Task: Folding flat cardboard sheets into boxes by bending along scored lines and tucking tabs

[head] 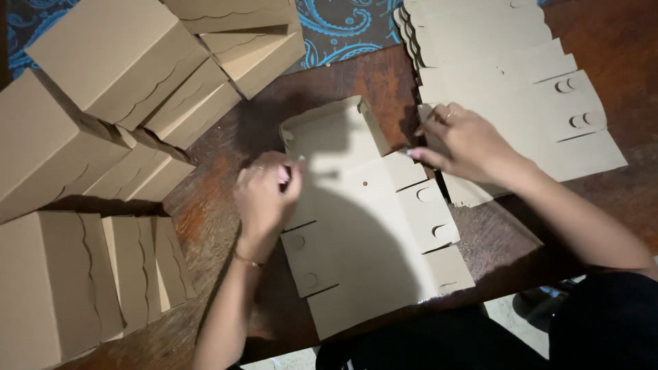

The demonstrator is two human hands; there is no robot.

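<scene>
A flat brown cardboard box blank (363, 233) lies on the dark wooden table (226, 157) in front of me, its far end partly folded upward into walls (329, 127). My left hand (264, 195) pinches the blank's left edge near a side flap. My right hand (462, 140) grips the right flap at the fold, fingers curled over the cardboard. The near end of the blank, with round cut-outs and slits, lies flat toward the table's front edge.
Several finished closed cardboard boxes (103, 68) are piled at the left and far left, more standing at the near left (62, 281). A stack of flat blanks (507, 75) lies at the far right. A blue patterned cloth (343, 27) shows at the back.
</scene>
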